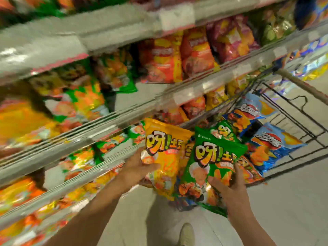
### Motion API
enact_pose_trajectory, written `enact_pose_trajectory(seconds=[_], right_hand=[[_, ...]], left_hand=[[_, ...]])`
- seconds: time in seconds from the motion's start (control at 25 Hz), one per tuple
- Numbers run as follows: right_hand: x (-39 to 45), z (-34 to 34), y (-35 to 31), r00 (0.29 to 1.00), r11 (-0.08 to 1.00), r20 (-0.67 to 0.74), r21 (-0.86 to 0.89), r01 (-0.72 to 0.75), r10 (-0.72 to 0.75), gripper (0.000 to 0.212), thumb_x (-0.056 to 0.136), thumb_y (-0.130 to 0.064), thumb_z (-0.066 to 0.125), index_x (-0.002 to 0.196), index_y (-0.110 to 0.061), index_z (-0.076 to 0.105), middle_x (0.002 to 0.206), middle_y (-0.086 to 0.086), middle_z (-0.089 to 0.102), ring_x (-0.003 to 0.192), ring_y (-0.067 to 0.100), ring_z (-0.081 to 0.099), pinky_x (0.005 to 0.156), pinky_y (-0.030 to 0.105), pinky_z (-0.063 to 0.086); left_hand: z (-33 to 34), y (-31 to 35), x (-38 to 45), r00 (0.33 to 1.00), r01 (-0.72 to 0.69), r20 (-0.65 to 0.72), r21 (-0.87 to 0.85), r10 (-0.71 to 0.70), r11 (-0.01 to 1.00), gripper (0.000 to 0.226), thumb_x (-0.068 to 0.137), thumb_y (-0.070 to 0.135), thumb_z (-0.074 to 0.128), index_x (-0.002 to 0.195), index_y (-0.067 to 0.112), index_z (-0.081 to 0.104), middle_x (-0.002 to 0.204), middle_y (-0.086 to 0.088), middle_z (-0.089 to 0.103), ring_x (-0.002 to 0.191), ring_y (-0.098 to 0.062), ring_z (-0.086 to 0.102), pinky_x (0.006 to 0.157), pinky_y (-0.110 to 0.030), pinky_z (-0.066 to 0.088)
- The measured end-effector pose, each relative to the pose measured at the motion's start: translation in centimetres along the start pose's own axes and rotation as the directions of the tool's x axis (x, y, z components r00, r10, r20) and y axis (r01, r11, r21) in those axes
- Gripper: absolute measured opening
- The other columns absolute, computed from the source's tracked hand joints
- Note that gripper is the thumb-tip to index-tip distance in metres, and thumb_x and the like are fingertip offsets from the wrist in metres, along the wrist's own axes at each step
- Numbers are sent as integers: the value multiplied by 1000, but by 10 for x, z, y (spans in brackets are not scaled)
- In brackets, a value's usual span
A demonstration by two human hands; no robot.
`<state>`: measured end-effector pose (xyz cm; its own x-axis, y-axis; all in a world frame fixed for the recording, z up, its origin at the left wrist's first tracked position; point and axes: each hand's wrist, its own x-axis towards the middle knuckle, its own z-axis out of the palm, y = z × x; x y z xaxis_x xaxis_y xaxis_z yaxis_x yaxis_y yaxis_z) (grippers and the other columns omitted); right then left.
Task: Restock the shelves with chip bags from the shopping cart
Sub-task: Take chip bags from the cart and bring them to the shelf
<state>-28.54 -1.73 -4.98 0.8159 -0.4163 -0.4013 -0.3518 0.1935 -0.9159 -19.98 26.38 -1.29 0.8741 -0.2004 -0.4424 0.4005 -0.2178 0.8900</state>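
The left hand (140,167) grips a yellow chip bag (163,153) by its lower edge, fingers wrapped round the side, so the printed front faces outward for shelving. Beside it, the right hand (229,185) holds a green chip bag (211,164) the same way, thumb across the front. Beyond both hands sits the shopping cart (301,125) with blue bags (269,146) left inside. The shelves (110,118) lie left of the left hand, probably the bags' destination.
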Motion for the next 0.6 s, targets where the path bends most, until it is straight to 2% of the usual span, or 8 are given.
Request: enact_pose_trajectory(seconds=[0.16,0.24,0.32,0.36,0.4,0.48,0.52,0.6], right_hand=[[-82,44,9,996,990,45,-117,83,-78,111,67,-15,91,153,-45,27,133,-26,50,124,13,49,101,41,46],[-110,66,1,986,970,106,-194,146,-127,115,65,-19,93,153,-46,25,140,-25,42,121,4,47,105,36,45],[-129,94,-19,967,971,212,-163,177,-141,114,59,-18,95,148,-51,32,137,-25,43,103,-10,57,86,22,53],[-134,106,-29,957,980,260,-112,164,-130,109,54,-17,95,141,-56,41,134,-23,51,99,-8,63,77,23,57],[-140,119,-40,941,987,320,-77,144,-112,103,50,-19,96,134,-57,50,131,-17,62,101,4,70,80,34,61],[-140,139,-61,911,980,391,-85,178,-132,95,45,-29,97,130,-43,57,118,-1,73,107,28,71,96,57,54],[-136,148,-74,895,968,409,-94,233,-176,91,46,-31,97,128,-36,58,113,0,75,107,33,70,97,59,52],[-113,165,-105,862,931,431,-115,348,-269,87,52,-28,95,130,-30,57,105,-5,73,105,31,67,89,51,55]], left_hand=[[-78,-34,-112,998,-30,-58,22,31,999,64,84,4,80,138,24,53,129,4,68,109,-11,68,88,-23,57],[-113,-45,-158,995,-58,-81,25,60,998,57,85,1,78,125,34,54,108,17,74,101,-3,68,74,-11,53],[-147,-50,-196,991,-74,-111,28,77,997,58,86,0,77,114,42,49,83,31,74,80,14,67,66,-4,48],[-161,-50,-211,987,-93,-127,46,98,995,58,86,3,78,113,44,47,76,31,73,75,14,67,64,-3,47],[-174,-49,-223,979,-121,-153,71,131,990,59,84,6,80,116,44,48,82,27,75,81,9,69,67,-6,49],[-192,-47,-239,968,-145,-195,71,156,987,69,80,7,83,136,31,51,117,6,76,107,-10,70,81,-20,54],[-197,-45,-244,967,-149,-205,36,153,988,74,78,9,84,142,25,49,123,1,73,109,-12,69,81,-21,54],[-203,-46,-248,964,-181,-192,39,186,983,76,74,25,87,140,32,49,118,18,73,102,1,70,77,-14,53]])
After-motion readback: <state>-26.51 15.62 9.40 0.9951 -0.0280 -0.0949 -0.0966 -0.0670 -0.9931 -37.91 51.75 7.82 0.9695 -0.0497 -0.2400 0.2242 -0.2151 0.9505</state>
